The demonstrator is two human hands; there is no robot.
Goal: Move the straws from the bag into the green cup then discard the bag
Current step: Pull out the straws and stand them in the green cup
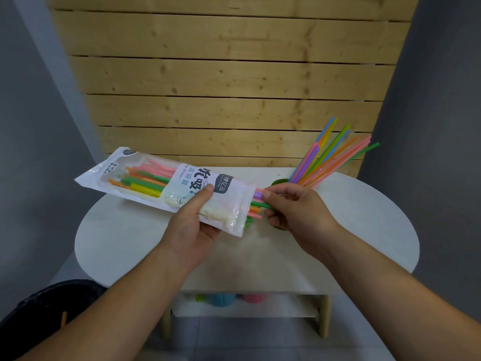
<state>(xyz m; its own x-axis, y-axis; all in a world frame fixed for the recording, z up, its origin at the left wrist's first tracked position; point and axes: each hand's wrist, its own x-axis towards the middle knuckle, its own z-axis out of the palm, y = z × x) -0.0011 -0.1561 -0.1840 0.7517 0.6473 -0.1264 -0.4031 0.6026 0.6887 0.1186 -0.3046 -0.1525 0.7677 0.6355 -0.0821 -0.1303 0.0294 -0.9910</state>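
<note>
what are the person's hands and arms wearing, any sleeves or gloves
Nothing shows: the left hand and right hand are bare, with no gloves, rings or watch. The left arm and right arm are uncovered to the frame edge: no sleeves.

A single wide-angle view, taken from the person's head, faces forward and tilts down over the white desk [364,217]. It sits close: both forearms run in from the bottom edge, and the left hand [192,230] and right hand [294,212] fill the centre. The slatted wooden wall [221,74] rises behind, bowed by the lens, and the floor [234,342] shows below.
</note>
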